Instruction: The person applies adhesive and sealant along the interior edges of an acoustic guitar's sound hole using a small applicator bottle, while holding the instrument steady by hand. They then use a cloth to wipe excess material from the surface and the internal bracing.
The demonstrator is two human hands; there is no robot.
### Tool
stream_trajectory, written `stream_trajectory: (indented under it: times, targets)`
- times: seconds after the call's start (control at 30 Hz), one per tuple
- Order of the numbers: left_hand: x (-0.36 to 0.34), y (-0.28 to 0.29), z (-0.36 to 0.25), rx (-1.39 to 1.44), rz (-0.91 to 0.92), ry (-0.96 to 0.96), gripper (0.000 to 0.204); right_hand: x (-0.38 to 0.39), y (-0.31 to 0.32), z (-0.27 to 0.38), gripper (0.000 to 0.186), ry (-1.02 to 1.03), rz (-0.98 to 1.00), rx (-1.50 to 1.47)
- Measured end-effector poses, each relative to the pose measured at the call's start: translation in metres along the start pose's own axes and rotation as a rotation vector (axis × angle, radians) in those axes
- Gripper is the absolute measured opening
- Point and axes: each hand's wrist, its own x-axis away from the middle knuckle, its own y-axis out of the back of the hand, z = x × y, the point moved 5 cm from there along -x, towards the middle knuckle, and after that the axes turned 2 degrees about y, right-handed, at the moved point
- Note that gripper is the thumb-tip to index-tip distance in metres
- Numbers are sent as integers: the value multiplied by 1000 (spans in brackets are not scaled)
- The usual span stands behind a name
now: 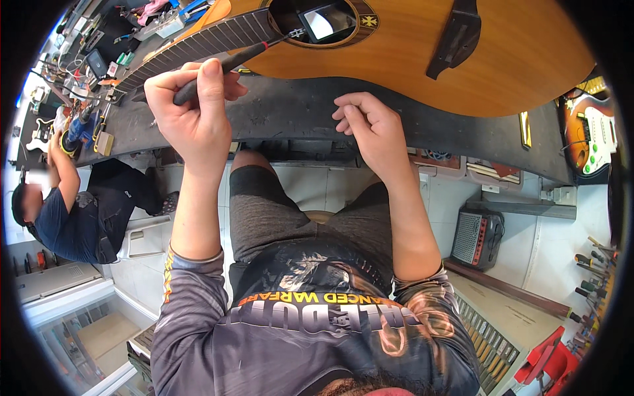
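Observation:
An acoustic guitar (389, 56) with a honey-coloured top lies on the dark workbench (277, 105). Its fretted neck (211, 43) points to the left. My left hand (198, 109) is closed around a long black-handled tool (244, 56) with a red ring, its metal tip at the soundhole's left edge. Inside the soundhole, a dark rectangular object with a bright pale face (319, 25) shows; its kind is unclear. My right hand (373, 129) hovers near the bench's front edge, below the guitar body. Its fingers are loosely bent, the thumb apart, with nothing visible in them.
Tools and cables crowd the bench's left end, where another person (66, 211) sits working. A sunburst electric guitar (584, 135) stands at the right. On the floor sits a small amplifier (477, 239). A red vise-like tool (551, 360) and several hand tools are at lower right.

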Motion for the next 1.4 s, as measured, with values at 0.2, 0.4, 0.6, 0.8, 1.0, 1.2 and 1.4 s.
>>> stream_trajectory:
  times: [0.2,0.4,0.6,0.8,1.0,1.2,1.4]
  targets:
    - [15,-1,9,43,1,26,28,0,0,-1,20,-16,10,5]
    - [32,-6,15,109,-35,78,29,-1,-1,-2,19,1,7,24]
    - [50,-9,17,172,-45,123,29,0,-2,0,18,16,-16,24]
    - [61,-15,17,147,-29,161,24,-1,-3,2,17,13,-30,35]
    - [71,-19,23,252,-78,197,31,-2,-4,-1,17,-15,-27,32]
    - [77,-19,25,144,-56,158,32,-1,-4,0,18,-27,-31,43]
    - [77,-16,29,122,-51,138,34,-2,-4,0,18,-37,-32,48]
